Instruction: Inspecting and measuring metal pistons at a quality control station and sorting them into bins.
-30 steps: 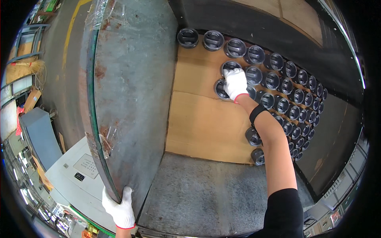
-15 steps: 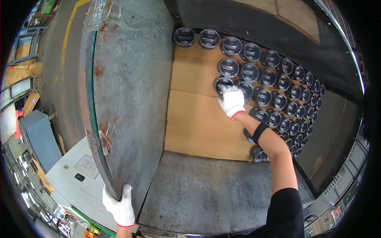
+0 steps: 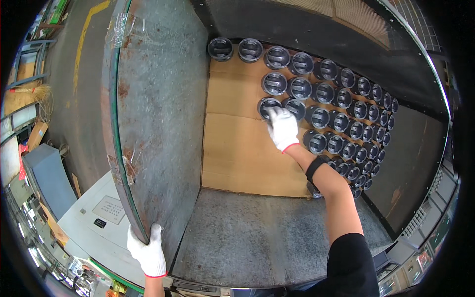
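My right hand (image 3: 283, 129), in a white knitted glove, reaches down to a dark grey cup-shaped part (image 3: 266, 105) with a crossbar inside. Its bent fingertips are closed at the rim and inside of this part, which stands upright at the left end of its row and is partly covered by the glove. Just beside it, a similar cup-shaped part (image 3: 295, 108) sits close to the fingers. At the lower left my left hand (image 3: 148, 251), also gloved in white, is wrapped round the bottom edge of a tall worn grey metal panel (image 3: 153, 114).
Several rows of like dark parts (image 3: 324, 92) stand on brown cardboard (image 3: 237, 153), running right and back. A black wall (image 3: 277, 27) with mesh bounds the far side, and another dark wall (image 3: 391, 163) the right. In front lies a grey metal ledge (image 3: 247, 242); a light-grey cabinet (image 3: 94, 237) stands left.
The view has shifted a little, so the parts and cardboard appear farther left. My right hand stays at the same part, and my left hand keeps its hold on the panel edge.
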